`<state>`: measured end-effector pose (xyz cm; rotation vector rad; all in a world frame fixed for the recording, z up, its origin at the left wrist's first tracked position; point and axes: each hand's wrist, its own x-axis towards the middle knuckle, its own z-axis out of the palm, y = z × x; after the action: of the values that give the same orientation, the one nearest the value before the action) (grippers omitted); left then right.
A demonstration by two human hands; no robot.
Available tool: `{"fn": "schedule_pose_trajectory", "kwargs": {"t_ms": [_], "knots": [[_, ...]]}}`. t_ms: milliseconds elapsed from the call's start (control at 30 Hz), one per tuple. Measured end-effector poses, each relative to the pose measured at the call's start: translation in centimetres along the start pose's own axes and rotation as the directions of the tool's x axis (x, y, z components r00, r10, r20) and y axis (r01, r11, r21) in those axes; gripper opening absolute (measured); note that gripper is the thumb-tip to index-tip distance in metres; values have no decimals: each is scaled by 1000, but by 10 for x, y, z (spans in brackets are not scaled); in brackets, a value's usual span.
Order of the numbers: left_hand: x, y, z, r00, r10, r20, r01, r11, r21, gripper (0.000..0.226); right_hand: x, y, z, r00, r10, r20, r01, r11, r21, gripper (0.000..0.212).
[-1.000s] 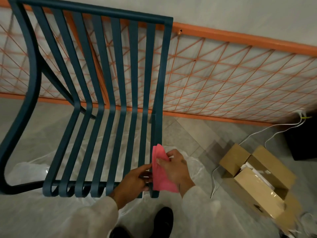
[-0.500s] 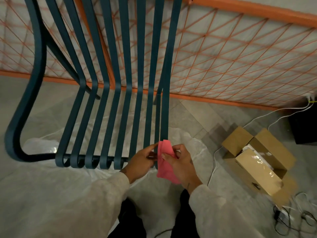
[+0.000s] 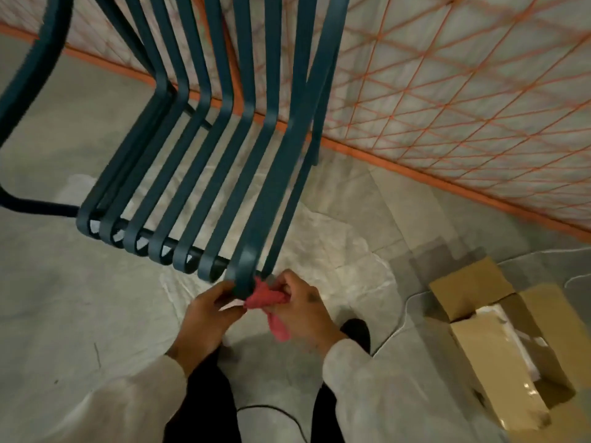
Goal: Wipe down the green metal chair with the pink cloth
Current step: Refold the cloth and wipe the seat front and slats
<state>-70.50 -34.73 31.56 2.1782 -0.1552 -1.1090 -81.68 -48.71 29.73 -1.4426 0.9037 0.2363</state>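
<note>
Cloth update: your pink cloth (image 3: 268, 302), flat against the slat a moment ago, is now bunched in your right hand (image 3: 303, 308), pressed at the front curl (image 3: 244, 273) of the green chair (image 3: 249, 174)'s rightmost slat. Your left hand (image 3: 208, 314) curls in beside it; whether it holds metal or cloth, I can't tell. You're on the seat edge, with the other slats probably still to do.

Wall panel: an orange diamond-lattice panel (image 3: 447, 107) ran along the wall, at upper right.
Floor: grey tiles (image 3: 48, 129) lay under a clear plastic sheet (image 3: 335, 247).
Box: an open cardboard box (image 3: 473, 292) sat at right, with white packing inside.
Cable: a white cable (image 3: 412, 314) lay beside the box.
</note>
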Motion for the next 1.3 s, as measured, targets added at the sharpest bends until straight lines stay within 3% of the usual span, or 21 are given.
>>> {"fn": "schedule_pose_trajectory", "kwargs": {"t_ms": [67, 167, 267, 367, 467, 533, 667, 833, 1000, 1100, 1200, 1300], "knots": [[-4, 0, 18, 990, -94, -104, 85, 992, -93, 36, 12, 17, -31, 993, 47, 110, -42, 998, -45, 29], [-1, -4, 43, 966, -171, -192, 127, 967, -222, 35, 30, 37, -76, 986, 104, 133, -105, 994, -2, 19], [7, -10, 64, 949, -218, -228, 142, 941, -307, 36, 48, 40, -96, 982, 99, 163, -110, 992, 57, 22], [17, -19, 78, 912, -247, -327, 112, 918, -382, 29, 70, 32, -76, 976, 42, 214, -69, 990, 121, 30], [26, -33, 85, 878, -228, -422, 41, 912, -408, 17, 80, 32, -27, 955, -45, 294, 29, 998, 60, 27], [28, -35, 85, 879, -185, -439, 3, 924, -382, 19, 77, 33, -3, 932, -84, 352, 82, 996, 19, 27], [28, -40, 85, 896, -112, -430, -33, 948, -317, 19, 94, 51, 3, 944, -91, 317, 125, 988, -90, 29], [44, -45, 88, 900, -158, -406, 52, 964, -260, 20, 131, 63, 4, 955, 8, 296, 74, 962, -263, 27], [71, -55, 103, 893, -184, -412, 50, 948, -314, 30, 123, 66, -2, 927, -146, 346, 237, 942, -237, 24], [89, -68, 118, 873, -215, -438, 115, 963, -243, 33, 137, 65, 0, 894, -294, 339, 401, 861, -311, 28], [100, -78, 131, 833, -170, -526, 53, 972, -231, 32, 155, 65, 12, 819, -489, 299, 565, 601, -566, 19], [106, -85, 136, 829, -137, -542, -68, 938, -340, 32, 164, 80, 17, 807, -407, 427, 579, 409, -705, 28]]}}
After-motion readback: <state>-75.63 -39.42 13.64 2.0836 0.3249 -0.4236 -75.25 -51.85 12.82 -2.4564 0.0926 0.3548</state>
